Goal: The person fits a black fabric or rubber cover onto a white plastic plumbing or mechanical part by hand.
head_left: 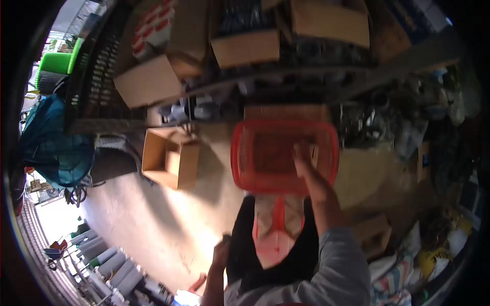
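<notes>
A red plastic basket (237, 158) with a wide rim stands in front of my knees. My right hand (302, 160) reaches over its right part, the fingers drawn together and blurred. Beside those fingers shows a small tan piece (314, 155); what the hand grips, I cannot make out. Down by my left knee is my left hand (221, 251), dark and in shadow, its fingers hidden. Between my legs is a pinkish-red thing (275, 247) with tan parts, just below the basket.
An open cardboard box (176, 158) stands on the floor left of the basket. Ahead, a dark shelf (275, 79) carries several cardboard boxes (245, 50). Plastic-wrapped items (367, 120) lie under it. Sacks (403, 270) crowd the lower right; grey rolls (112, 265) lie lower left.
</notes>
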`<state>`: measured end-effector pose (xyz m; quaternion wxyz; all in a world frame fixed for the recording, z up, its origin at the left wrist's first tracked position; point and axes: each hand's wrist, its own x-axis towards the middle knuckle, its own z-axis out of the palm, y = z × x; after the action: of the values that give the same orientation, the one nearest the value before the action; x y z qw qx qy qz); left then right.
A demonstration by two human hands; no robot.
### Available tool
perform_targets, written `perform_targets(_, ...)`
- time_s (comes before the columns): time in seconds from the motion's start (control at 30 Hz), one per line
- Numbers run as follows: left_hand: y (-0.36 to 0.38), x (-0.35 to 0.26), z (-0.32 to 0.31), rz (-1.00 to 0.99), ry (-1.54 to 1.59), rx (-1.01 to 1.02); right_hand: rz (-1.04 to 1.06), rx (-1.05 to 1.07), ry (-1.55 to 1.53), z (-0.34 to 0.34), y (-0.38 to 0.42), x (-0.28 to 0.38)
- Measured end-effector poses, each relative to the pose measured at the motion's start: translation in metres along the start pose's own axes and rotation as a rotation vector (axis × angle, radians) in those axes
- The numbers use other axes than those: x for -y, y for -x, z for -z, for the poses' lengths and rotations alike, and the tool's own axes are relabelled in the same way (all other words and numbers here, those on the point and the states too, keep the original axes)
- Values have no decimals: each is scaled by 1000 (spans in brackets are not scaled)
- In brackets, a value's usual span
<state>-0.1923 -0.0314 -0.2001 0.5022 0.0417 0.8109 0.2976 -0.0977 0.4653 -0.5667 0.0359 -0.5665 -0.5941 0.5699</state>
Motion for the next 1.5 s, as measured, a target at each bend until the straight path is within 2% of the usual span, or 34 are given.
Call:
perform_targets(0.03,-10,16,0,58,-160,-59,266,-416,325,-23,-12,-12)
perform_targets(0.07,2,-59,-6,285,334,-127,589,-509,784,-4,-40,-33)
perform_targets(0.1,-5,-34,-5,322,443,-136,-142,18,624,1,-26,-7)
perform_targets(0.13,-18,-36,-3,272,328,-133,-362,157,524,25,-11,43)
perform_targets(0.17,-8,-43,-2,265,226,-153,-150,-39,358,16,32,36)
perform_targets(0.23,-1,-107,-2,295,385,-131,-131,88,572,10,35,44)
perform_targets(0.27,-4,-123,1,218,392,-156,-141,96,756,6,30,60)
perform_targets(0.3,-10,-135,0,131,392,-158,-99,109,770,6,37,81)
perform_targets(0.37,-32,-129,-5,-114,407,-196,328,42,599,12,71,114)
perform_targets(0.5,-52,-191,0,-216,430,-150,292,707,-469,11,198,214)
perform_targets(0.57,-49,-230,8,-397,25,-202,226,796,-464,34,300,310)
perform_targets(0.63,-50,-261,23,-476,-20,-125,480,550,-70,49,356,360)
perform_targets(0.7,-43,-304,55,-551,-62,-27,502,435,-81,44,354,350)
perform_targets(0.77,-23,-355,112,-827,-276,295,510,325,-95,50,358,351)
perform_targets(0.8,-114,-317,123,-1148,-222,146,477,263,-72,60,360,355)
perform_targets(0.83,-97,-369,162,-1083,-498,-260,436,196,-54,68,364,358)
perform_targets(0.87,-110,-397,213,-979,-553,-385,557,40,248,83,379,376)
perform_targets(0.9,-114,-425,268,-1024,-9,-283,542,23,260,89,379,366)
perform_targets(0.93,-103,-470,315,-1073,-315,-688,599,-86,202,94,372,350)
perform_targets(0.97,-74,-506,357,-1050,-278,-757,655,-203,140,100,369,341)
perform_targets(1.0,-107,-527,405,-1311,-285,-801,643,-242,140,110,373,344)
perform_targets(1.07,-137,-565,459,-1016,-317,-602,382,-301,85,127,406,356)
perform_targets(1.1,-170,-575,479,-1035,-317,-572,367,-331,82,130,427,366)
perform_targets(1.17,-245,-592,496,-877,-832,-574,162,48,-1007,135,463,391)
perform_targets(1.2,-239,-599,488,-908,-824,-553,203,21,-1138,135,477,395)
perform_targets(1.23,-215,-601,477,-824,-925,-477,219,-13,-1139,135,489,396)
perform_targets(1.27,-204,-606,468,-737,-1024,-401,346,112,-1277,136,500,394)
perform_targets(1.3,-217,-610,467,-767,-1019,-386,478,247,-1404,136,511,394)
perform_targets(1.33,-235,-605,470,-785,-1155,-397,340,-87,-1488,129,528,396)
perform_targets(1.37,-251,-603,470,-798,-1293,-418,353,-106,-1487,128,533,374)
perform_targets(1.4,-261,-607,467,-815,-1298,-419,531,-438,-1261,121,532,333)
perform_targets(1.43,-269,-611,469,-661,-1315,-384,686,-747,-1009,114,529,311)
perform_targets(1.47,-269,-614,476,-500,-1324,-356,694,-744,-1025,107,528,319)
perform_targets(1.5,-262,-615,482,-506,-1327,-379,695,-653,-1072,107,531,322)
